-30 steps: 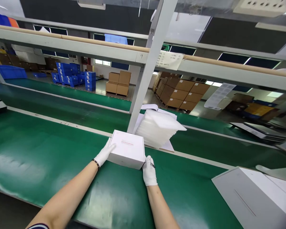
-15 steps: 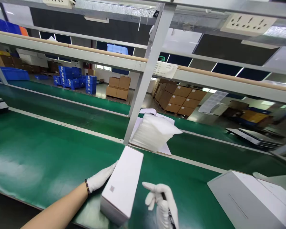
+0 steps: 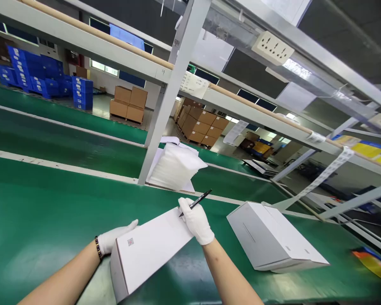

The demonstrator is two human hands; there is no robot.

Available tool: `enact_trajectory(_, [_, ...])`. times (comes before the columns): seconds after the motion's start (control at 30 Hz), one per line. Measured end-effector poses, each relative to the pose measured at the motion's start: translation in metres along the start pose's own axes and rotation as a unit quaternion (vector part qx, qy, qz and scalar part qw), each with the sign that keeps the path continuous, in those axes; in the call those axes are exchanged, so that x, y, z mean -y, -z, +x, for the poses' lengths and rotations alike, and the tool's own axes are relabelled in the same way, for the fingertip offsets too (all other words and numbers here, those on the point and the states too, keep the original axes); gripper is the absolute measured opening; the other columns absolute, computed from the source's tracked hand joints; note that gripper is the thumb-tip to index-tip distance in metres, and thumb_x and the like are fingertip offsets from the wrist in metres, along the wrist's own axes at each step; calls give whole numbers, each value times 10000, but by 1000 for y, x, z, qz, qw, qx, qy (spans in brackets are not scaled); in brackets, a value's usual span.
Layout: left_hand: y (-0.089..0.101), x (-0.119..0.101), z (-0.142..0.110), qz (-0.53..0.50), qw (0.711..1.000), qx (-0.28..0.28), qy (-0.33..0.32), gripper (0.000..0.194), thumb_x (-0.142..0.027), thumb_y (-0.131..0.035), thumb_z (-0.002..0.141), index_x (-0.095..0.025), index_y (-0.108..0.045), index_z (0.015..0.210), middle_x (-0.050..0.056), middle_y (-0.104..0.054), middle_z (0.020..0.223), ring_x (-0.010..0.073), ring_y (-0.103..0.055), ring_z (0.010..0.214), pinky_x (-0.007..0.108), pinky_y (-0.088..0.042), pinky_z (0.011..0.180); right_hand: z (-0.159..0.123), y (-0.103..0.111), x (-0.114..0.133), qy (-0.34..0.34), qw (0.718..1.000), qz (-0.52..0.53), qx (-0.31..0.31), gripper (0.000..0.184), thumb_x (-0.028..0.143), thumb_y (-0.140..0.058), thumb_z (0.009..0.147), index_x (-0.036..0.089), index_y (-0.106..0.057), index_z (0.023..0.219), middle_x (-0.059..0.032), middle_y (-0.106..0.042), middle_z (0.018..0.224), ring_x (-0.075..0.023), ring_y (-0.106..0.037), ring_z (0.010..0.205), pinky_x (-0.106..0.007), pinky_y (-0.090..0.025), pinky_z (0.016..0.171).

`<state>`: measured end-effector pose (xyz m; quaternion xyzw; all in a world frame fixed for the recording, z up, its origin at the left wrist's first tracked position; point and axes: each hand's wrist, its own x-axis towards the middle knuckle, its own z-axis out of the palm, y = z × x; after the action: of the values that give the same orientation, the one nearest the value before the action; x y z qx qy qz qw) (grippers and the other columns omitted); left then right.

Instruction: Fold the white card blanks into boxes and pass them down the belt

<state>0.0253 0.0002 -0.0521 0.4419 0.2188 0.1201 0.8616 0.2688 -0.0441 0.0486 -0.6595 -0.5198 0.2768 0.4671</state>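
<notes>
1. The white oblong cardboard box (image 3: 154, 245) lies at the lower centre of the frame, between the two hands. Its long axis slants from lower left to upper right, and its corners are crisp. A small grey square code (image 3: 130, 242) is printed near its left end.
2. The right hand (image 3: 197, 222), in a white fabric glove, is at the box's upper right end, pinching a slim black marker pen (image 3: 199, 200) between thumb and fingers. The pen's lower end points down at that end of the top face; whether it touches is too fine to tell. This hand is nearest the far end, the left hand nearest the coded end.
3. The left hand (image 3: 116, 239), gloved alike, lies along the box's left edge, fingers straight but partly hidden; I cannot tell whether it grips. A dark beaded bracelet (image 3: 98, 248) rings its wrist.
4. Beneath is a smooth, glossy green work surface (image 3: 51, 199).
5. Just above centre, a stack of soft, translucent white foam sheets (image 3: 174, 167) leans unevenly beside a grey metal post (image 3: 167, 106).
6. At right sits a larger-looking white angular carton (image 3: 273, 237), tilted in view, with a pale label strip (image 3: 325, 174) behind.
</notes>
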Motion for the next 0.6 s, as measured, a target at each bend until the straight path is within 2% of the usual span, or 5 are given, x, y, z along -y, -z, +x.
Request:
enact_trajectory(0.13, [6,-4,-8,73,984,133,-98,953,-847,-395,747,-102,-530,1327,136,-632,1267,320,-538,1221,430,-353,1073,-5,0,-4,-24,999,-18,-24,480,628,-564,770,243,-365,565,67,-366,488,-115,-355,462,-249,-304,458])
enact_trajectory(0.23, [10,-11,-16,177,963,128,-158,983,-858,-378,733,-170,-426,1433,90,-428,1487,335,-359,1372,427,-257,1143,-8,1,-3,-34,999,-26,-18,470,619,-558,778,243,-370,567,64,-375,489,-120,-360,472,-253,-303,472])
enact_trajectory(0.37, [17,-21,-26,312,914,143,-218,973,-867,-308,753,-237,-312,1496,5,-246,1577,303,-185,1450,387,-123,1181,-7,0,-1,-35,998,-46,-13,466,618,-532,786,245,-364,564,61,-369,489,-125,-360,481,-257,-308,488])
enact_trajectory(0.5, [18,-23,-28,248,921,228,-194,1192,-861,-558,610,-220,-155,1531,55,-147,1600,341,-102,1455,427,-99,1173,-6,0,0,-9,997,-74,-19,465,613,-510,790,244,-347,559,54,-369,515,-131,-367,511,-262,-328,523])
enact_trajectory(0.6, [16,-17,-26,185,942,245,-132,1403,-775,-753,454,-243,-32,1534,82,-144,1601,349,-101,1453,455,-95,1165,-6,0,-1,4,997,-80,-22,467,615,-499,791,243,-342,556,53,-357,524,-128,-357,518,-263,-333,532])
